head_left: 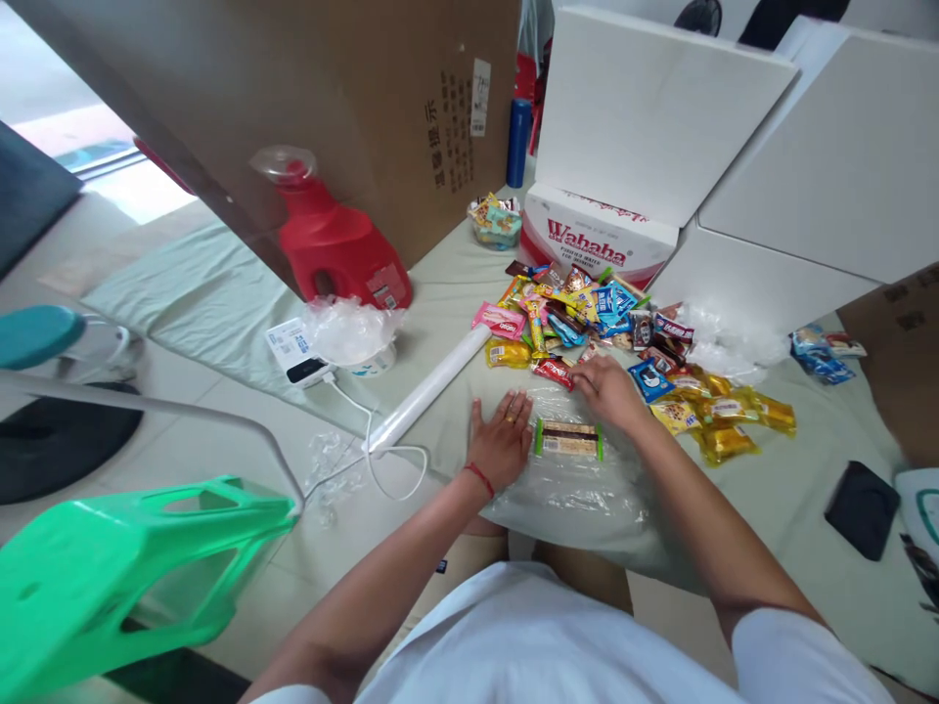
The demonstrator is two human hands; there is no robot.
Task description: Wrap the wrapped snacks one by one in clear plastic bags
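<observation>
My left hand (501,437) lies flat with fingers spread on the left end of a clear plastic bag (579,484) spread on the pale green cloth. A green-edged wafer bar (567,438) rests on or in that bag, just right of my left hand. My right hand (608,388) reaches over the bag's far edge into a pile of wrapped snacks (587,318), fingers curled near a red packet (552,370); whether it grips anything is unclear.
A white roll (432,386) lies left of the snacks. Behind stand a red detergent jug (334,240), a Wahaha box (598,235), white foam boxes (660,108) and a large cardboard sheet (330,88). A green stool (124,567) is at near left, a black phone (862,508) at right.
</observation>
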